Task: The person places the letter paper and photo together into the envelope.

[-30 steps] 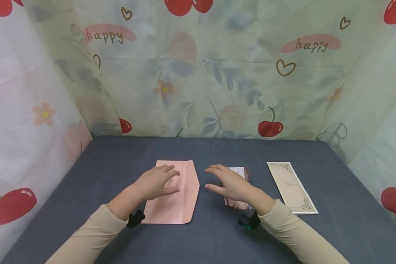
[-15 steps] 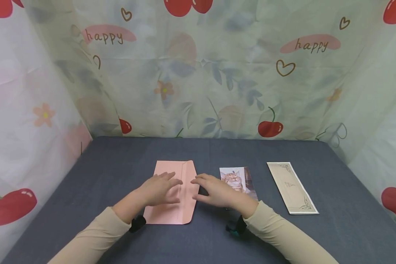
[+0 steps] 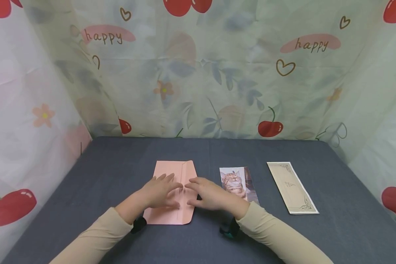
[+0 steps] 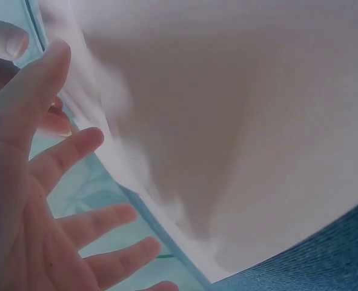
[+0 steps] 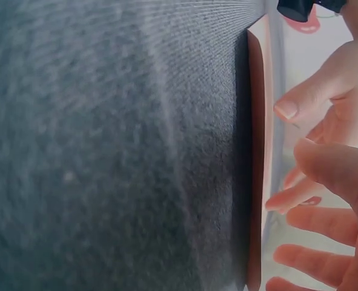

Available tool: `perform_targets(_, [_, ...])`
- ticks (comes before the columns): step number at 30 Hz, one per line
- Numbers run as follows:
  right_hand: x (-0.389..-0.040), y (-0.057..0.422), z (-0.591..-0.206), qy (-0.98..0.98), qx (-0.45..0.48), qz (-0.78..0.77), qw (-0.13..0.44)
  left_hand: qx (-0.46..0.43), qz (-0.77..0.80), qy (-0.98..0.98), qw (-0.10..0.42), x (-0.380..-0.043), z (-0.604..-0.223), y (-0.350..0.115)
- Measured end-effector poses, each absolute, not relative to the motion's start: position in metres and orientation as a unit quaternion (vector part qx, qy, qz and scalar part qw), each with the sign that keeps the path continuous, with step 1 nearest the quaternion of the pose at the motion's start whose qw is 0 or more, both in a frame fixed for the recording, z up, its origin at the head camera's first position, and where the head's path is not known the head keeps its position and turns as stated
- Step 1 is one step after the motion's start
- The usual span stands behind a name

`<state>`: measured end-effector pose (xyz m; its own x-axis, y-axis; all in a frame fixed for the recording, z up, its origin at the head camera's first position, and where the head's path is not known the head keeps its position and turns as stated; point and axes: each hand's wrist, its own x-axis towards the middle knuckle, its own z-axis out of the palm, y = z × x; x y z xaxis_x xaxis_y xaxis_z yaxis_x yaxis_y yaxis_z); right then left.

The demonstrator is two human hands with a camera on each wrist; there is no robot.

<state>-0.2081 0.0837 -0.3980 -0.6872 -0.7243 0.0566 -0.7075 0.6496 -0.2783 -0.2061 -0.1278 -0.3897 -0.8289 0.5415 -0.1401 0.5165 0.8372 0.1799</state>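
Left hand [image 3: 159, 193] and right hand [image 3: 209, 194] are hovering just apart, fingers spread | rectangular pink paper envelope [image 3: 166, 216] is lying beneath | rectangular cat-picture card [image 3: 237, 181] is lying nearby.

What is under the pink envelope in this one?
Dark cloth shows around the pink envelope, which lies on it. Anything it covers underneath cannot be seen. The left hand and right hand, over it, also hide part of its top.

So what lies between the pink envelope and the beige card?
The cat photo, plus part of the right hand and arm, in the head view.
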Motion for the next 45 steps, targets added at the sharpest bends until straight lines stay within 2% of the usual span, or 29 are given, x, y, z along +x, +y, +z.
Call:
perform_targets(21, [-0.206,0.081,-0.406,0.918,-0.376,-0.103,0.078,0.257,0.034,0.960,0.107,-0.207,-0.395,-0.126])
perform_targets(28, [-0.206,0.079,-0.406,0.920,-0.369,-0.101,0.089,0.266,0.031,0.958,0.097,-0.208,-0.391,-0.128])
perform_targets(37, [-0.207,0.079,-0.406,0.918,-0.358,-0.125,0.117,0.275,0.057,0.953,0.116,-0.211,-0.390,-0.134])
perform_targets(45, [-0.206,0.079,-0.407,0.918,-0.352,-0.133,0.128,0.308,0.086,0.942,0.102,-0.215,-0.395,-0.142])
